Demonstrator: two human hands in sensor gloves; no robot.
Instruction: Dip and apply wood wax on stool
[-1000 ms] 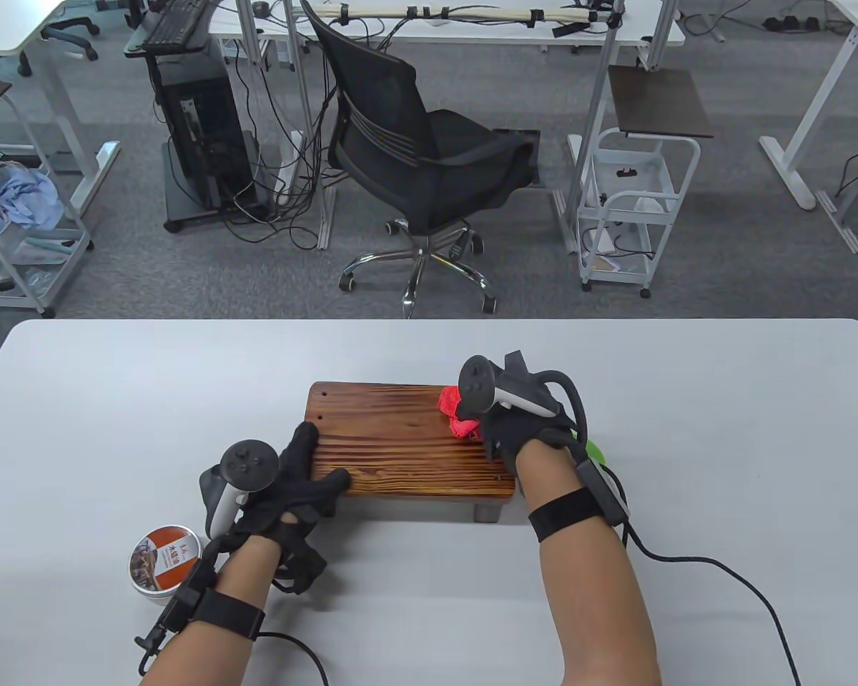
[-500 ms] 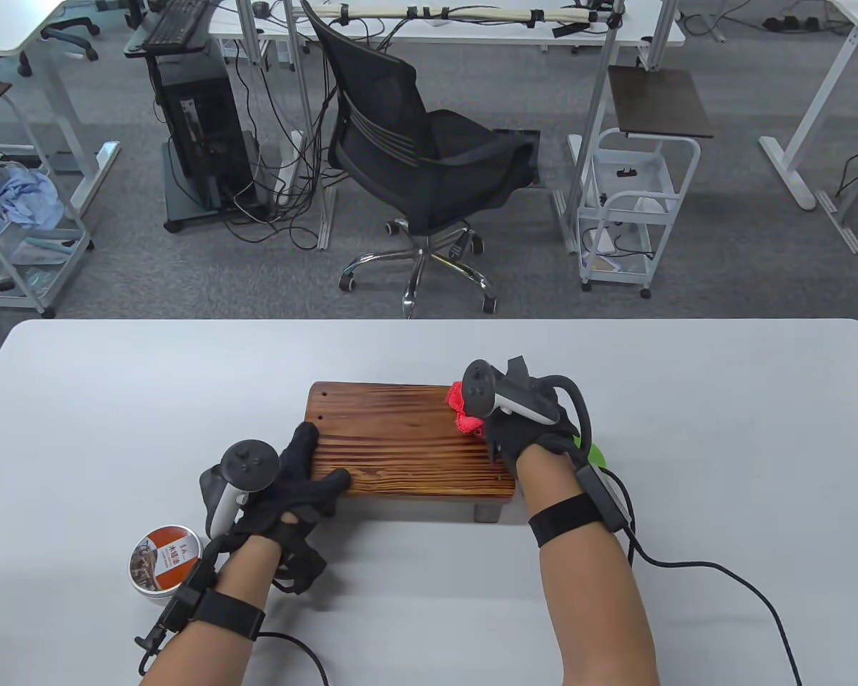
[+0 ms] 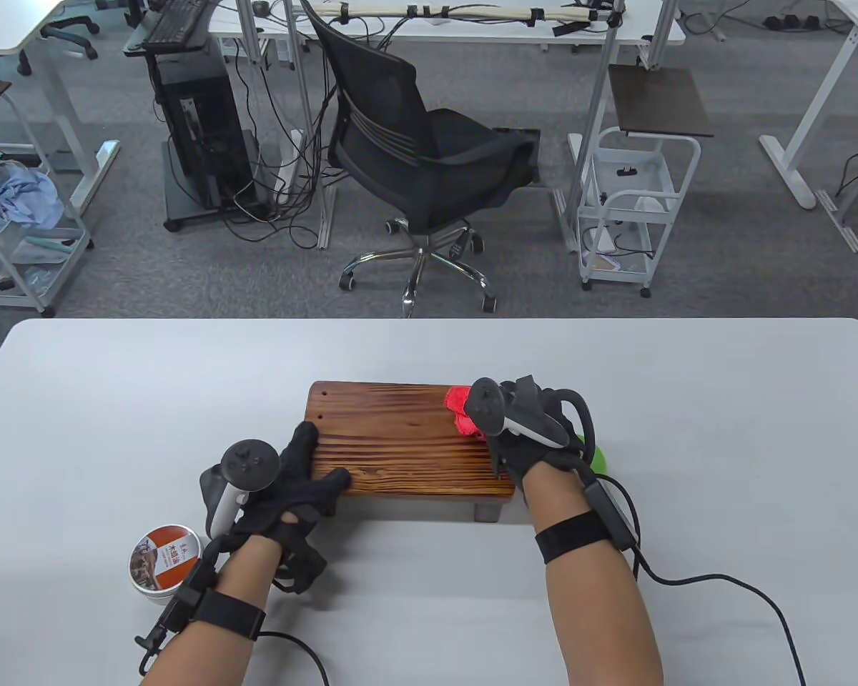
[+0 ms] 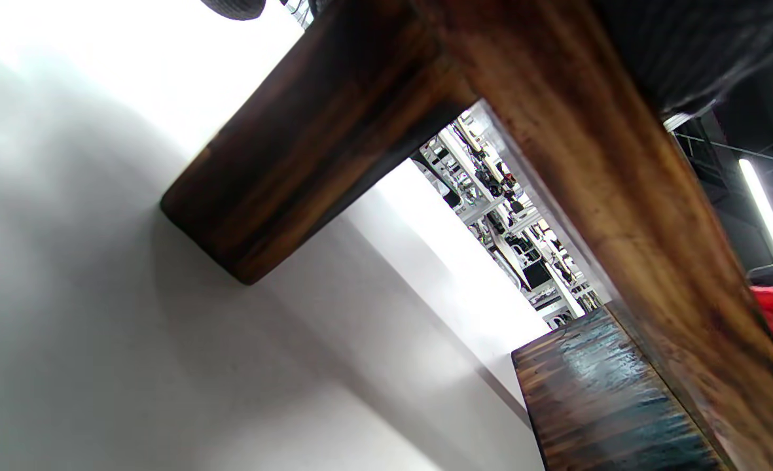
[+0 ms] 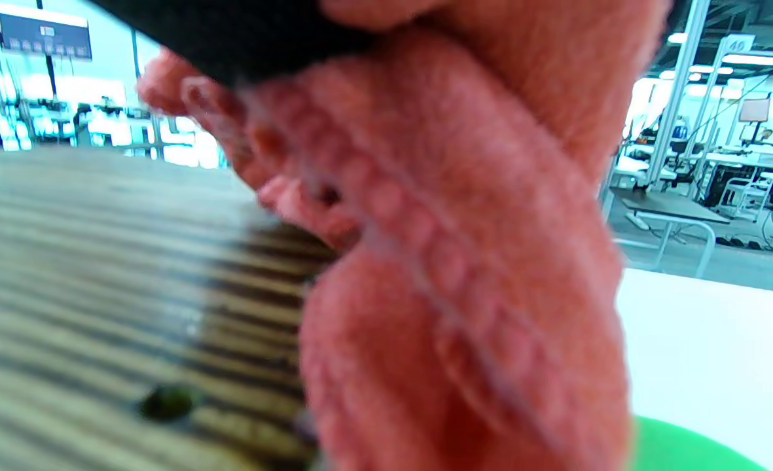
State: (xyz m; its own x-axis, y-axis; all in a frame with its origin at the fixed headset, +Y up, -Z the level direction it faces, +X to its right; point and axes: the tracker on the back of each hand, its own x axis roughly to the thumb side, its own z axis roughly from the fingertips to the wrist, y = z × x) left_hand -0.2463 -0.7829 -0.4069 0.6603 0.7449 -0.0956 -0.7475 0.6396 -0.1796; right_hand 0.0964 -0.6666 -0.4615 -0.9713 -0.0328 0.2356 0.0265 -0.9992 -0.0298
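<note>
On the stool (image 3: 407, 439), the right hand (image 3: 525, 439) grips the red cloth (image 3: 460, 411) and should rub along the grain while the left hand (image 3: 286, 486), fingers spread, steadies its corner.

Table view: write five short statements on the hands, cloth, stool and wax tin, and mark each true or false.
1. The right hand grips a red cloth. True.
2. The cloth is at the stool's left end. False: it is at the far right corner.
3. The left hand rests on the stool's near left corner. True.
4. The wax tin stands on the stool. False: it stands on the table, near the left forearm.
5. The stool lies overturned. False: it stands upright.
</note>
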